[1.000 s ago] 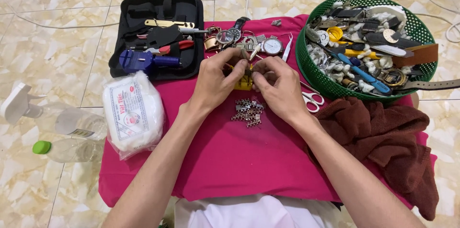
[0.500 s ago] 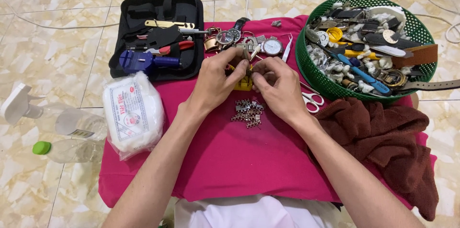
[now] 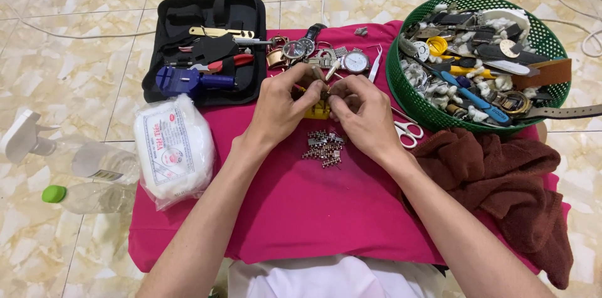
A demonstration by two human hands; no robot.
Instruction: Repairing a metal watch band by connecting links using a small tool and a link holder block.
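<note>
Both hands are brought together over the far middle of the pink cloth (image 3: 301, 210), above a small yellow block (image 3: 318, 110) that rests on it. The left hand (image 3: 282, 107) is curled nearly closed, its fingertips pinched on a small metal piece (image 3: 324, 89) held between the 2 hands; the right hand (image 3: 360, 110) is likewise curled, its fingertips meeting the same piece from the other side, though how firmly either side is gripped cannot be told, as the piece is mostly hidden by the fingers. Just near of the hands a loose pile of metal band links (image 3: 323, 146) lies on the cloth. Risk is judged mainly in the smallness of the parts: should the pinch slip, the piece could be dropped among the links and be hard to tell from them, or a pin could be flicked off the cloth onto the tiled floor (image 3: 63, 72). The pile itself could be scattered by a wrist lowered onto it. Small scissors (image 3: 407, 129) lie just right of the right hand, and could be caught by a sideways sweep. A row of watches (image 3: 326, 57) sits just far of the fingers and could be knocked. The green basket (image 3: 401, 94) to the right and the black tool case (image 3: 207, 47) to the far left are well apart from the work.
</note>
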